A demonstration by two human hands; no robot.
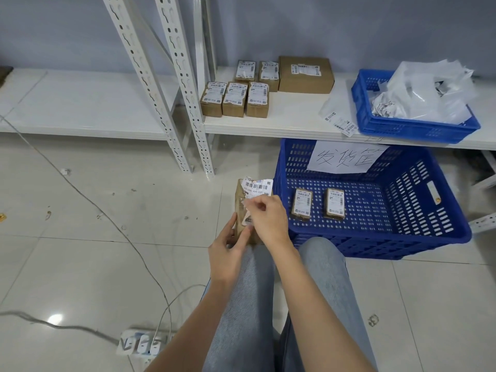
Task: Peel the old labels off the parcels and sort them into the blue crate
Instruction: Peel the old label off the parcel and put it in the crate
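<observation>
**Peeling a label off a small parcel over my knee**

I am holding a small brown parcel (243, 210) upright above my left knee, just left of the big blue crate (375, 237) on the floor. My left hand (228, 253) is gripping the parcel's near end, thumb on its left edge and fingers (243, 236) curled up against its face. My right hand (268, 218) is reaching across the parcel's front, its fingertips (252, 204) pinching the torn white label (256, 186), which is standing partly lifted at the parcel's far end.

Two labelled parcels (318, 204) are lying side by side on the crate's floor, toward its left wall. A handwritten paper sign (346, 157) is hanging over the crate's far wall.

On the white shelf (295, 122) beyond, five small labelled boxes (239, 89) are sitting in two rows, with a larger brown box (306, 73) just to their right. Farther right, a smaller blue crate (416, 124) is holding crumpled white paper and plastic. A power strip (142, 342) is lying on the tiled floor at near left.
</observation>
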